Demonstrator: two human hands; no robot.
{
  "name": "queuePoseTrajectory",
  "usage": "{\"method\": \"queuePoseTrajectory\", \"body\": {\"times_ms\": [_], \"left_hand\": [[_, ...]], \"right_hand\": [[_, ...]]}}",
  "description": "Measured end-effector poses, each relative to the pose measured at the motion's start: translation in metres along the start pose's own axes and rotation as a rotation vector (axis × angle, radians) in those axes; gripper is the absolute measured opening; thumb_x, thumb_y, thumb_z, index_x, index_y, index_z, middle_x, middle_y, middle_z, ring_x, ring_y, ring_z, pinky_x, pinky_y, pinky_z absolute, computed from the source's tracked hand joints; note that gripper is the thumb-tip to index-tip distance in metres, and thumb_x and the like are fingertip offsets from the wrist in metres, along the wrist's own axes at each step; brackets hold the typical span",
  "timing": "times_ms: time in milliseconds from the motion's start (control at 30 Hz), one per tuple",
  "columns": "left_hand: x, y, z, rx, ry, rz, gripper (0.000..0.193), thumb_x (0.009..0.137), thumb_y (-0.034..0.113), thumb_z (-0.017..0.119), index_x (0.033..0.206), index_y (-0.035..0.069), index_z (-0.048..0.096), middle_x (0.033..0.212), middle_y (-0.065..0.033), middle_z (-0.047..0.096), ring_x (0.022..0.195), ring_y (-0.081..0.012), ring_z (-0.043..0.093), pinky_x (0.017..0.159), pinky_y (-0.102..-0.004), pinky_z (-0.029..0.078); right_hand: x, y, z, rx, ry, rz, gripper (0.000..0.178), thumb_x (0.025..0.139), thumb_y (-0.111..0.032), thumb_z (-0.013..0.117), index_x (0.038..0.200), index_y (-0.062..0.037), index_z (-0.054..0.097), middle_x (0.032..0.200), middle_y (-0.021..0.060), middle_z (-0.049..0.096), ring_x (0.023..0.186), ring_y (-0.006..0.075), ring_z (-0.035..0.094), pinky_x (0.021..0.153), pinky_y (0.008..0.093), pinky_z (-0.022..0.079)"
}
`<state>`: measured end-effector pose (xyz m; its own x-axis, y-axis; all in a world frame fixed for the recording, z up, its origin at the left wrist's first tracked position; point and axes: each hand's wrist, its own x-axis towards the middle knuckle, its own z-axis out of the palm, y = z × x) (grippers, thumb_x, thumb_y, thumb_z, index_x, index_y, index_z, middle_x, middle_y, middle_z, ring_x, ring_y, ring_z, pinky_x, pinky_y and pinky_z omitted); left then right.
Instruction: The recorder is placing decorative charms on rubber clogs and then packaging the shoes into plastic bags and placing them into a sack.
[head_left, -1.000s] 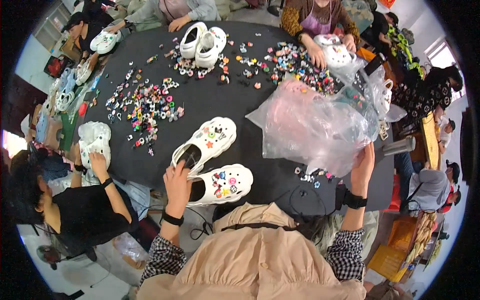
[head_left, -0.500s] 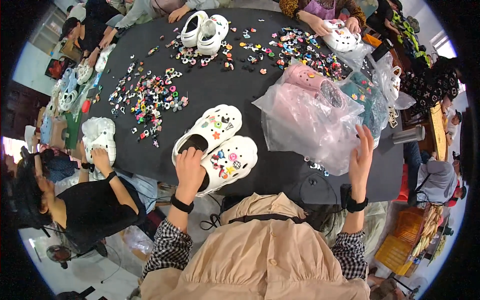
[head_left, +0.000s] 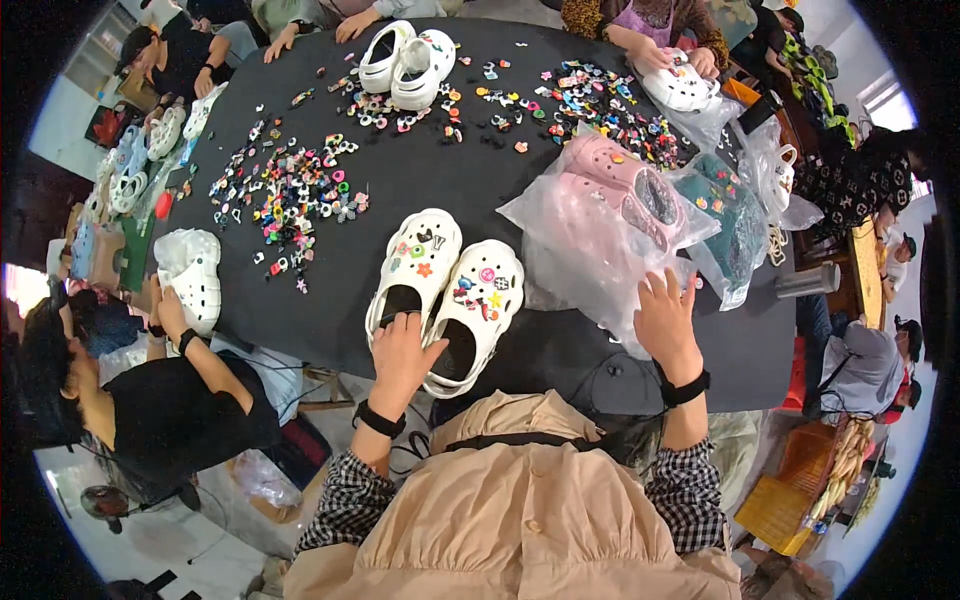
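Note:
A pair of white clogs (head_left: 472, 310) with colourful charms stands side by side on the black table before me, toes pointing away. My left hand (head_left: 403, 352) grips the heel of the left clog, its fingertips inside the opening and its thumb out toward the right clog. At the near edge of a clear plastic bag (head_left: 560, 235) my right hand (head_left: 667, 318) is open, fingers spread; whether it touches the bag is hard to tell. Pink clogs (head_left: 622, 180) with charms lie in that bag. Beside them is a green clog (head_left: 722, 205) in clear plastic.
Loose charms (head_left: 300, 190) lie in a heap at the left, with more charms (head_left: 610, 105) at the far right. Another white pair (head_left: 408, 68) stands at the far side. A metal cylinder (head_left: 808, 281) is at the right edge. Co-workers handle white clogs (head_left: 190, 280) at the left and across the table.
The white clogs have turned from pointing right to pointing away, my left hand moving with them. My right hand has shifted left and lower along the bag.

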<state>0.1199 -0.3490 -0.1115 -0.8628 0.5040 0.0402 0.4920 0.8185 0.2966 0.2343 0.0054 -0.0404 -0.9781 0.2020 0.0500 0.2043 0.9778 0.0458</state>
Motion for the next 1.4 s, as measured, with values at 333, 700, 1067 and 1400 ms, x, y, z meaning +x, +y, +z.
{"method": "queuePoseTrajectory", "body": {"times_ms": [333, 700, 1067, 1400], "left_hand": [[0.02, 0.008, 0.002, -0.067, -0.083, -0.14, 0.034, 0.078, 0.023, 0.068, 0.099, 0.001, 0.052, 0.088, -0.0184, 0.061, 0.08, -0.0376, 0.063, 0.066, -0.0461, 0.052], [-0.009, -0.016, -0.013, -0.217, 0.029, -0.166, 0.024, 0.072, 0.005, 0.056, 0.095, -0.001, 0.052, 0.09, -0.0197, 0.058, 0.083, -0.0385, 0.059, 0.068, -0.0473, 0.048], [-0.013, -0.015, -0.101, -0.477, 0.559, -0.173, 0.038, 0.077, 0.001, 0.059, 0.114, -0.005, 0.055, 0.1, -0.0219, 0.061, 0.093, -0.0399, 0.058, 0.082, -0.0384, 0.045], [-0.002, 0.009, -0.135, -0.062, 0.453, -0.091, 0.04, 0.068, 0.003, 0.057, 0.108, -0.005, 0.056, 0.106, -0.0239, 0.057, 0.094, -0.0455, 0.053, 0.078, -0.0476, 0.045]], "right_hand": [[0.093, -0.105, -0.002, 0.107, -0.038, -0.343, 0.016, 0.08, -0.009, 0.056, 0.096, -0.01, 0.06, 0.077, 0.0075, 0.065, 0.073, 0.0258, 0.065, 0.061, 0.0365, 0.051], [0.104, -0.095, 0.033, 0.496, 0.077, -0.201, 0.017, 0.082, -0.021, 0.064, 0.085, -0.0066, 0.056, 0.081, 0.0088, 0.064, 0.066, 0.0318, 0.064, 0.058, 0.039, 0.052], [0.056, -0.094, -0.092, 1.077, 0.051, -0.245, 0.058, 0.078, 0.007, 0.053, 0.134, -0.0052, 0.045, 0.125, 0.0148, 0.045, 0.075, 0.0167, 0.052, 0.068, 0.0267, 0.046], [0.046, -0.128, -0.063, 1.551, 0.096, -0.067, 0.067, 0.082, 0.001, 0.056, 0.145, -0.0048, 0.031, 0.134, 0.0126, 0.039, 0.079, 0.012, 0.051, 0.07, 0.0256, 0.046]]}}
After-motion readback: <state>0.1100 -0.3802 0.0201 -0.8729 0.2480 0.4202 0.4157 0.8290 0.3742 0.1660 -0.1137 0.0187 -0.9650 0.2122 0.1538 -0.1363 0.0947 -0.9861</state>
